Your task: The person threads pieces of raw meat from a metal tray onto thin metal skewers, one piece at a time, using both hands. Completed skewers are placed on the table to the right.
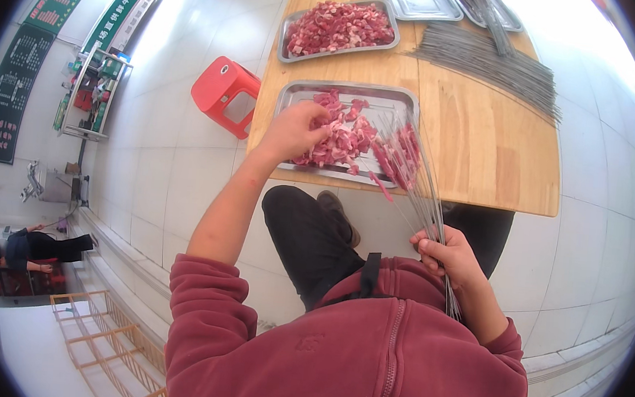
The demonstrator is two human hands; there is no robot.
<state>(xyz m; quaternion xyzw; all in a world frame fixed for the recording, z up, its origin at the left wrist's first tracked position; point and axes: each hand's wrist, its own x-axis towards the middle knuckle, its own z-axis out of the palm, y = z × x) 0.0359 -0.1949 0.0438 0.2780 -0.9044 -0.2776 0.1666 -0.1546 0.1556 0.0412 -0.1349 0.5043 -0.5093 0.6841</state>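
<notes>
My left hand (299, 128) reaches into the near metal tray (289, 93), its curled fingers and thumb at a heap of raw meat pieces (339, 144); whether a piece is pinched between them I cannot tell. My right hand (444, 256) grips a bundle of thin metal skewers (428, 207) by their lower ends, past the table's near edge. Raw meat is threaded on the far part of several of these skewers (402, 155), which lies over the tray's right side. One skewer with a meat strip (380, 185) slants apart from the bundle, across the tray's near rim.
On the wooden table (483, 155), a second metal tray (395, 34) heaped with diced meat stands farther off. Many loose skewers (484, 66) lie at the right, near another tray (419, 2). A red plastic stool (214, 87) stands left of the table. A person (22, 248) is far left.
</notes>
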